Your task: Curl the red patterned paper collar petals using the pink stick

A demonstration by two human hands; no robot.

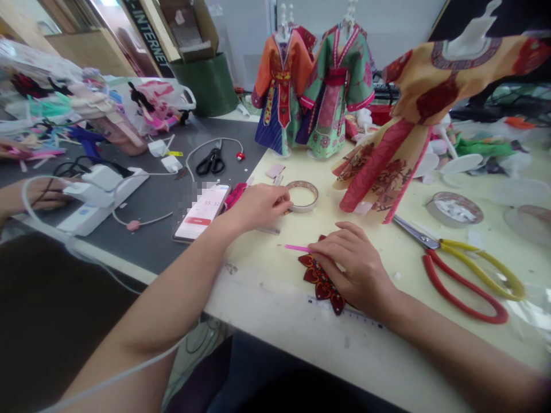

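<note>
My right hand pinches a slim pink pen between thumb and fingers, its thin tip pointing left. Beneath that hand lies a dark red patterned fabric piece with a scalloped, petal-like edge, partly covered by the palm. A clear ruler shows under the fabric's near edge. My left hand is closed, its fingertips at the left rim of a tape roll. Whatever sits between those fingertips is too small to make out. A phone with a lit timer lies beside my left forearm.
Yellow-and-red handled scissors lie right, near a second tape roll. Dressed doll forms stand behind. At left are black scissors, a power strip with cables and another person's hand.
</note>
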